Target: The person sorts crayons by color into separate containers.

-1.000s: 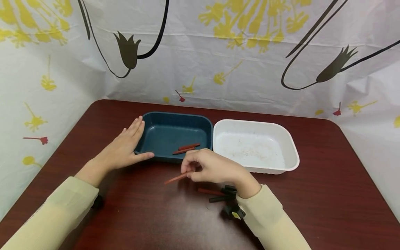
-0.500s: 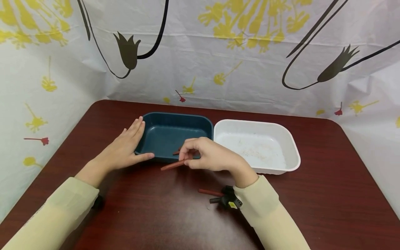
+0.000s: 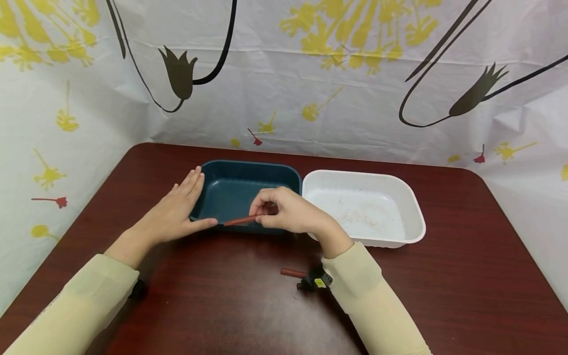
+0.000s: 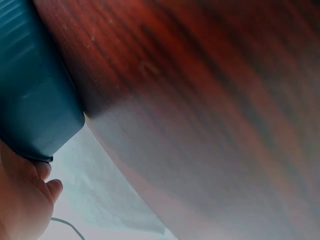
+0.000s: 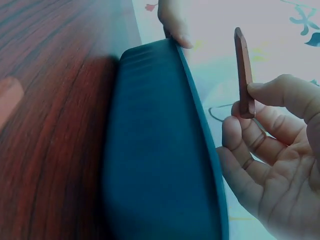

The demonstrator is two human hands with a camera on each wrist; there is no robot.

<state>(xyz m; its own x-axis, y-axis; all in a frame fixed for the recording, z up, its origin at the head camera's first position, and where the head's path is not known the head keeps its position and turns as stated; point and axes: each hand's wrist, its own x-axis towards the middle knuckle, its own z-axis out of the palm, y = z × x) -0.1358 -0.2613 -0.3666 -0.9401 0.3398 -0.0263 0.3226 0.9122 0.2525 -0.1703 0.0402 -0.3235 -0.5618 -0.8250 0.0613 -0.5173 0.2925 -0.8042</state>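
Note:
My right hand [image 3: 286, 209] pinches a reddish-brown stick [image 3: 241, 221] between thumb and fingers, over the near rim of the dark teal tray [image 3: 222, 197]. In the right wrist view the stick [image 5: 243, 75] has flat facets and a tapered tip. My left hand [image 3: 175, 209] rests on the tray's left end, fingers straight along the side and thumb at the near rim. The right hand hides the red sticks that lay in the tray. On the table, a red stick [image 3: 293, 272] and a dark one are partly covered by the right wrist camera [image 3: 316, 279].
A white tray [image 3: 412, 231] with brownish specks on its floor stands against the teal tray's right side. Both stand on a dark red wooden table [image 3: 222, 305]. A patterned white sheet [image 3: 355, 123] hangs behind and at the sides.
My right hand has risen and moved forward and slightly left, carrying the reddish-brown stick from above the table to the teal tray's near rim. The left hand has stayed put.

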